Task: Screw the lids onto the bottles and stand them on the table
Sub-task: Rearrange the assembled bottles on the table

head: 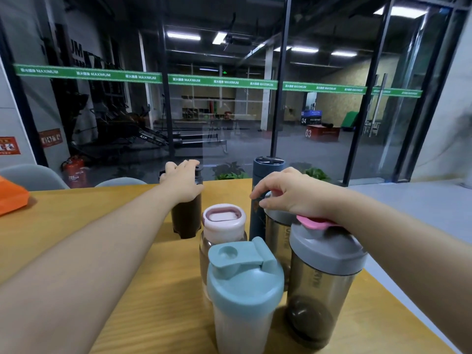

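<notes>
Several lidded bottles stand upright on the wooden table. My left hand grips the top of a dark brown bottle at the back. My right hand hovers with curled fingers over the grey lid of a smoky shaker, touching it; whether it grips it is unclear. Nearest me stand a white shaker with a teal lid and a smoky shaker with a grey lid and pink cap. Between them are a clear bottle with a pink lid and a tall dark blue flask.
An orange object lies at the table's left edge. Two grey chair backs show behind the far edge, with a glass wall beyond. The table's right edge runs diagonally close to the bottles.
</notes>
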Tool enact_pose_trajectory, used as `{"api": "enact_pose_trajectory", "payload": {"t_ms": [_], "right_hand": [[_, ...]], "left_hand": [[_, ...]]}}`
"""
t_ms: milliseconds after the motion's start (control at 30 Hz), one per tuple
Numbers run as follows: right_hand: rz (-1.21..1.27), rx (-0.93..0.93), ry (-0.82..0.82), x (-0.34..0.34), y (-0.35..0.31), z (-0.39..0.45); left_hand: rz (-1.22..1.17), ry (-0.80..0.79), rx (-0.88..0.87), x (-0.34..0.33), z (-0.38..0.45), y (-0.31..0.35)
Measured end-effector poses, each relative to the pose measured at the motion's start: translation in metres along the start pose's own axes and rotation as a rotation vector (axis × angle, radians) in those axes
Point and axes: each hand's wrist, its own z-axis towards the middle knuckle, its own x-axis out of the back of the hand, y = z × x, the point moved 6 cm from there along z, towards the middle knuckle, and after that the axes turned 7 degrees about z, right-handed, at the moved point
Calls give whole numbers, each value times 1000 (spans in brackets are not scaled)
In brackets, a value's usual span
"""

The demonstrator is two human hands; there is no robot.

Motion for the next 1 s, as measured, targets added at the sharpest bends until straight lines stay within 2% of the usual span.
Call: {"api": "enact_pose_trajectory", "payload": {"t_ms": [200,433,767,1000], "right_hand": [[-6,-8,13,1,0,-1],[-3,-25,12,2,-2,-4],[29,-33,22,2,-3,-7],[37,-32,30,3,-4,-6]], "left_hand": [[189,48,-25,-4,11,-1],[220,72,-115,-8,6,5],[-89,213,-209,-3,-9,-1],[-294,254,-161,6,-10,-9]]}}
